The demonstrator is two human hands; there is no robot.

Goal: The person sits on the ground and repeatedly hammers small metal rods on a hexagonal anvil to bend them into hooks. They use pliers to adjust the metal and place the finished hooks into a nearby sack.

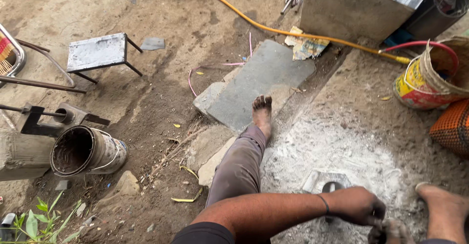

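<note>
Left hand (359, 206) fisted near tipped, empty bucket (88, 151)

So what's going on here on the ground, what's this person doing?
A person sits barefoot on dirt ground, both hands low over a patch of pale grey ash. The left hand, with a dark band at the wrist, is closed on something above a small grey metal plate. The right hand is mostly cut off. A rusty metal bucket lies tipped over nearby.

a tipped bucket (88, 151) lies left of the leg (242, 163), a stone slab (259, 83) beyond the foot (262, 113).
</note>
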